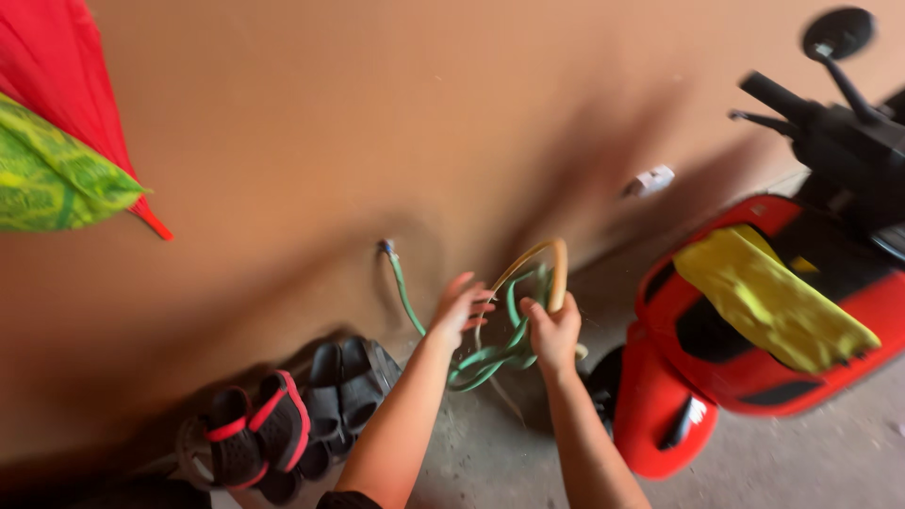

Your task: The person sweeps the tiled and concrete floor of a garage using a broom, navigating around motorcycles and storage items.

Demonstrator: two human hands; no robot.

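Observation:
A green hose [405, 292] runs down from a tap fitting [386, 248] on the brown wall and coils near the floor. A yellowish hose [556, 269] loops up beside it. My right hand [553, 332] is closed around the yellowish hose where it meets the green coil. My left hand [459, 306] hovers just left of the coil, fingers spread and holding nothing, close to the green hose.
A red scooter [745, 358] with a yellow cloth [768, 302] on its seat stands at the right. Black and red sandals [283, 415] lean against the wall at lower left. A red and green cloth [57, 141] hangs upper left. A small white fitting [650, 179] sits on the wall.

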